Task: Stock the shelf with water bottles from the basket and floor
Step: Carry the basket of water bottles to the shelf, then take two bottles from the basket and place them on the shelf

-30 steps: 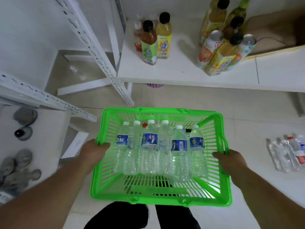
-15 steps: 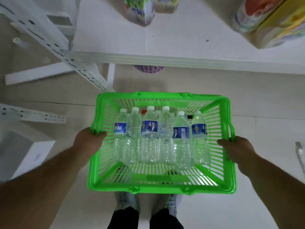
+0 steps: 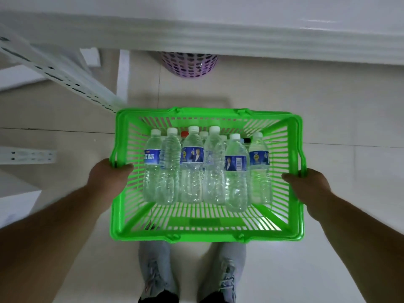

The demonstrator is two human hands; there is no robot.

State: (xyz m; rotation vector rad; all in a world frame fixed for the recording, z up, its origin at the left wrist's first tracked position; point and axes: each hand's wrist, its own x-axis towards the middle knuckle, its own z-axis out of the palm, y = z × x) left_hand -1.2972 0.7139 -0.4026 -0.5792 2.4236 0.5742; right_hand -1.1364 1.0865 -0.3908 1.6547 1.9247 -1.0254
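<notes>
A bright green slatted basket (image 3: pixel 207 236) hangs over the tiled floor in front of me. Several clear water bottles (image 3: pixel 192 165) with white caps and blue labels lie packed side by side in its far half. A red cap and a black cap peek out behind them. My left hand (image 3: pixel 109 178) grips the basket's left rim. My right hand (image 3: pixel 306 186) grips the right rim. The white shelf (image 3: pixel 218 38) runs across the top of the view, its front edge just beyond the basket.
A purple perforated bin (image 3: pixel 189 64) stands on the floor under the shelf. A white perforated shelf upright (image 3: pixel 65 79) slants in from the left, with another rail (image 3: pixel 28 155) at the left edge. My grey shoes (image 3: pixel 157 274) stand below the basket.
My view has tilted down and closer to the shelf; the drinks on it have left the frame. The basket stays held by both hands and sits lower over the floor.
</notes>
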